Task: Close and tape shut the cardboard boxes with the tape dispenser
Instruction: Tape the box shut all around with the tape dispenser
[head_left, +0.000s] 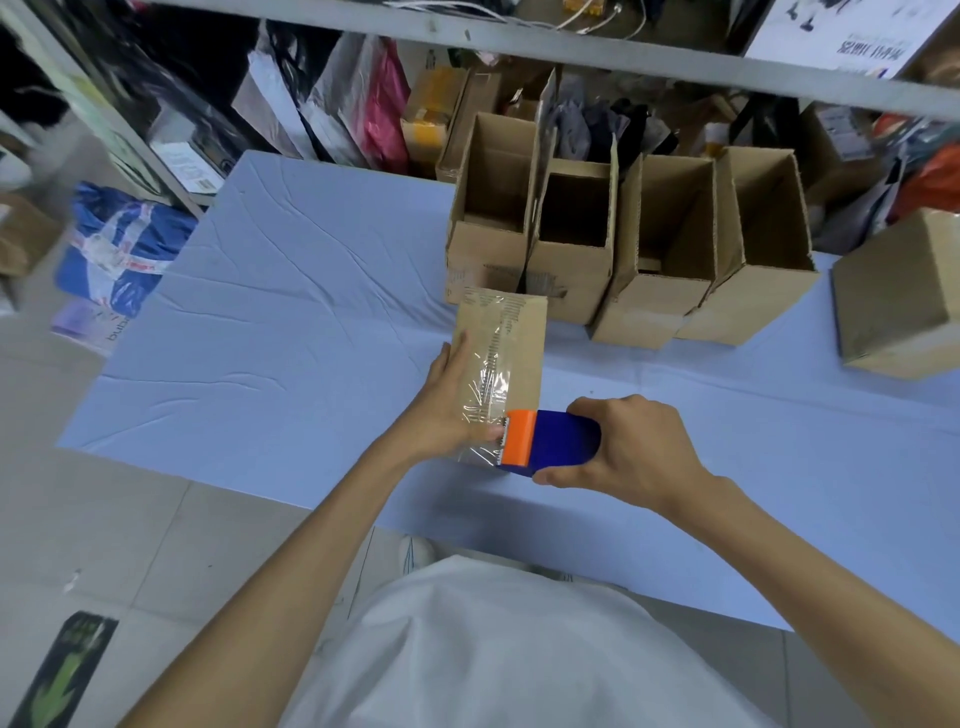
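A closed cardboard box stands on the blue table in front of me, with a strip of clear tape running down its top. My left hand lies flat on the box's left side, thumb at the tape's near end. My right hand grips a blue tape dispenser with an orange head, pressed at the box's near edge. Behind stand several open cardboard boxes in a row.
A closed cardboard box sits at the table's right edge. A grey shelf frame runs over the back, with bags and cartons stuffed beneath it. A blue sack lies on the floor at left.
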